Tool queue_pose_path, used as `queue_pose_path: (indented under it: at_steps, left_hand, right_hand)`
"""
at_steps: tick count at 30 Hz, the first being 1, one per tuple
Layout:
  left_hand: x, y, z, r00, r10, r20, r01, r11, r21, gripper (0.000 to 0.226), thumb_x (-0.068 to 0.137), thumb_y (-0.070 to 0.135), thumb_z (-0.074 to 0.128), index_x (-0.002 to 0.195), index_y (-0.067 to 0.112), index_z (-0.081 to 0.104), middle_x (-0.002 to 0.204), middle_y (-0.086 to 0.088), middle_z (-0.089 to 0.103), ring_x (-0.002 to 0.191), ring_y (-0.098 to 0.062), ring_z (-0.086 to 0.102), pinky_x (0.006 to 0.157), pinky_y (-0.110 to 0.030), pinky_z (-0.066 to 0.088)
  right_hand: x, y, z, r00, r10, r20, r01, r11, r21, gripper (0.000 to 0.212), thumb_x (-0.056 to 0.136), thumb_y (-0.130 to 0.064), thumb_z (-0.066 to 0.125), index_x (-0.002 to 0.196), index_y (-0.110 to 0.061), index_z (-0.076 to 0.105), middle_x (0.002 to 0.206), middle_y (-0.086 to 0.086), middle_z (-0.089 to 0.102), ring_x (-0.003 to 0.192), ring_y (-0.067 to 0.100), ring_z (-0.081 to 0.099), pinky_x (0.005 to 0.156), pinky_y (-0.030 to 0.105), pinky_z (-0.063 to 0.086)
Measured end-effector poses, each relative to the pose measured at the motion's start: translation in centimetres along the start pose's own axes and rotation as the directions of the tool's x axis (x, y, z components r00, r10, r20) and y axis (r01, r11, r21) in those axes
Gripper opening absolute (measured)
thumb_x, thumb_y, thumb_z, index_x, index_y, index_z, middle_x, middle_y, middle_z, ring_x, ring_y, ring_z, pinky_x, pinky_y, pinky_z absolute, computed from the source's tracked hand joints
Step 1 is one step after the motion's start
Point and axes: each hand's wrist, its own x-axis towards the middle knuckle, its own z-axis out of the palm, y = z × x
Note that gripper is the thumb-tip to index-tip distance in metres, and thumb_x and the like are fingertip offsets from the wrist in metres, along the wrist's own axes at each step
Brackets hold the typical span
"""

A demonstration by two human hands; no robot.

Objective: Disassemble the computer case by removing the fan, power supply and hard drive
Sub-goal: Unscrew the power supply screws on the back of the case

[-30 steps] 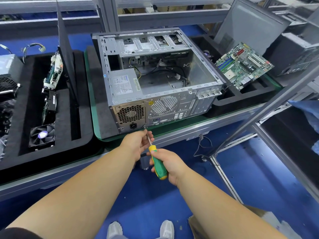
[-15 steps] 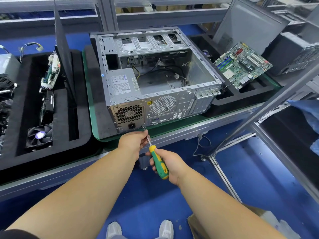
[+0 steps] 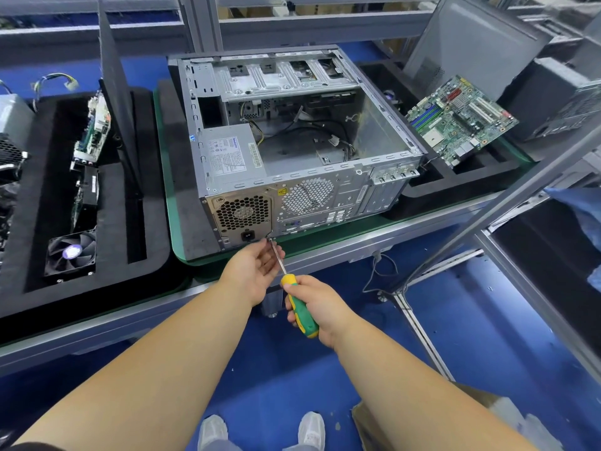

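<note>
The right hand [image 3: 320,307] clenches the green-and-yellow-handled screwdriver [image 3: 300,309], tip at the near lower corner of the grey metal power supply [image 3: 242,216] in the open silver computer case [image 3: 292,177]; the left hand [image 3: 257,271], grip released, cups beneath. Keep the blade square, catching the screw.

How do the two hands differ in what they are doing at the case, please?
The right hand grips the screwdriver by its green and yellow handle; the left hand holds nothing, its fingers relaxed beside the shaft. The left hand is nearer the case, by the tip under the power supply; the right sits further back. Both are bare and below the case's rear corner.
</note>
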Motion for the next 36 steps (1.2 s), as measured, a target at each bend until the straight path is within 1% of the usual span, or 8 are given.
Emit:
queue_pose_path:
  at_steps: [4, 8, 13, 19, 23, 30, 33, 36]
  left_hand:
    - [0.1, 0.4, 0.3, 0.997, -0.003, -0.077, 0.001, 1.000, -0.030, 0.011, 0.097, 0.012, 0.055, 0.094, 0.004, 0.062, 0.089, -0.009, 0.068, 0.082, -0.018, 0.067, 0.064, -0.025, 0.052]
    - [0.0, 0.7, 0.9, 0.992, -0.022, -0.126, 0.022, 1.000, 0.004, 0.014, 0.096, 0.011, 0.054, 0.085, 0.005, 0.061, 0.077, -0.006, 0.068, 0.076, -0.017, 0.065, 0.059, -0.024, 0.055]
    - [-0.1, 0.3, 1.0, 0.991, -0.002, -0.132, 0.011, 0.998, 0.065, 0.007, 0.092, 0.006, 0.056, 0.088, 0.005, 0.062, 0.077, -0.007, 0.067, 0.075, -0.017, 0.066, 0.071, -0.026, 0.053]
    - [0.1, 0.4, 1.5, 0.984, 0.016, -0.175, 0.000, 0.996, 0.093, 0.010, 0.092, 0.009, 0.060, 0.083, 0.008, 0.063, 0.063, -0.002, 0.068, 0.070, -0.015, 0.064, 0.066, -0.024, 0.053]
    - [0.0, 0.2, 1.4, 0.984, 0.032, -0.176, -0.019, 0.997, 0.079, 0.008, 0.092, 0.010, 0.061, 0.085, 0.007, 0.065, 0.067, -0.003, 0.070, 0.073, -0.016, 0.066, 0.065, -0.024, 0.053]
    - [-0.2, 0.2, 1.2, 0.989, 0.022, -0.148, -0.014, 0.998, 0.059, 0.012, 0.094, 0.011, 0.058, 0.086, 0.006, 0.065, 0.060, 0.000, 0.070, 0.070, -0.013, 0.067, 0.050, -0.019, 0.052]
    - [-0.3, 0.3, 1.3, 0.991, 0.022, -0.136, -0.014, 0.998, 0.060, 0.015, 0.095, 0.010, 0.056, 0.085, 0.006, 0.065, 0.060, -0.001, 0.070, 0.069, -0.014, 0.066, 0.054, -0.019, 0.053]
    - [-0.3, 0.6, 1.5, 0.990, 0.019, -0.141, -0.007, 0.996, 0.089, 0.019, 0.097, 0.010, 0.053, 0.081, 0.006, 0.063, 0.054, 0.000, 0.067, 0.068, -0.014, 0.063, 0.049, -0.017, 0.053]
  right_hand:
    - [0.0, 0.1, 0.3, 1.000, 0.001, -0.020, -0.001, 1.000, -0.006, 0.020, 0.098, -0.032, 0.058, 0.107, -0.014, 0.062, 0.075, 0.005, 0.061, 0.056, 0.016, 0.059, 0.056, 0.028, 0.051]
    - [-0.1, 0.2, 0.8, 0.999, -0.016, -0.040, 0.014, 0.999, -0.052, 0.017, 0.099, -0.032, 0.054, 0.106, -0.017, 0.061, 0.079, 0.005, 0.061, 0.056, 0.014, 0.059, 0.059, 0.029, 0.052]
    - [-0.4, 0.3, 1.3, 0.998, -0.013, -0.054, 0.010, 0.998, -0.067, 0.012, 0.099, -0.033, 0.053, 0.104, -0.024, 0.060, 0.082, 0.003, 0.062, 0.060, 0.011, 0.061, 0.065, 0.033, 0.052]
    - [-0.5, 0.3, 1.0, 0.998, -0.007, -0.060, 0.005, 1.000, -0.028, 0.015, 0.099, -0.026, 0.055, 0.109, -0.017, 0.058, 0.086, 0.007, 0.064, 0.065, 0.016, 0.063, 0.069, 0.034, 0.053]
    - [-0.5, 0.5, 0.6, 0.997, -0.026, -0.070, 0.024, 0.999, -0.033, 0.009, 0.097, -0.022, 0.058, 0.103, -0.014, 0.060, 0.084, 0.005, 0.069, 0.067, 0.014, 0.065, 0.070, 0.030, 0.054]
    - [-0.6, 0.6, 0.1, 0.993, -0.040, -0.111, 0.038, 0.999, -0.022, 0.020, 0.087, -0.024, 0.073, 0.102, -0.013, 0.064, 0.084, 0.004, 0.073, 0.064, 0.014, 0.066, 0.063, 0.029, 0.054]
    - [-0.5, 0.3, 0.1, 0.996, -0.029, -0.087, 0.030, 0.999, 0.014, 0.017, 0.089, -0.023, 0.071, 0.100, -0.015, 0.061, 0.080, 0.004, 0.065, 0.058, 0.014, 0.062, 0.058, 0.030, 0.052]
    - [-0.6, -0.2, 0.5, 0.998, 0.050, -0.036, -0.045, 0.992, 0.114, 0.022, 0.094, -0.032, 0.064, 0.101, -0.011, 0.065, 0.076, 0.005, 0.064, 0.056, 0.016, 0.060, 0.058, 0.030, 0.050]
